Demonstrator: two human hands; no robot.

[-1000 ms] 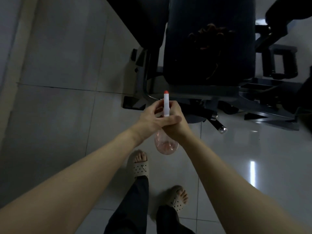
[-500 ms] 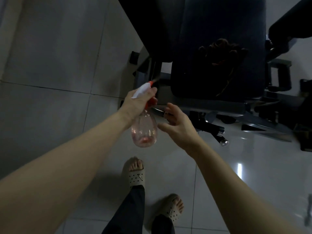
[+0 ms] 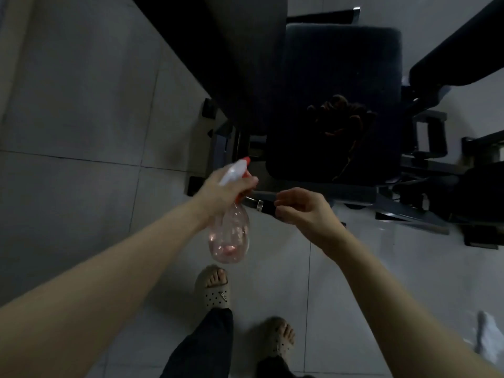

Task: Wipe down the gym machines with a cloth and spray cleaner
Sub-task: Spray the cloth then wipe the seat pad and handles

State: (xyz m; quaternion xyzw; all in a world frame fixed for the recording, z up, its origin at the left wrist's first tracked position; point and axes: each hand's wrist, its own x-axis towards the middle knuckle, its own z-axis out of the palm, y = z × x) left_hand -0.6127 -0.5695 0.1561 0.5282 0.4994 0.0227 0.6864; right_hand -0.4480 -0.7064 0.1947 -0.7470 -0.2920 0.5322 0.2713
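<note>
One head cam, wide-angle, aimed steeply down & fwd. Feet (image 3: pixel 211 291) at near edge, floor (image 3: pixel 81 105) left, machine seat (image 3: pixel 341 66) far.

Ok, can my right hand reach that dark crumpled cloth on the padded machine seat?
Probably yes: the right hand holds nothing, and nothing stands between it and the dark crumpled cloth on the dark padded seat.
</note>
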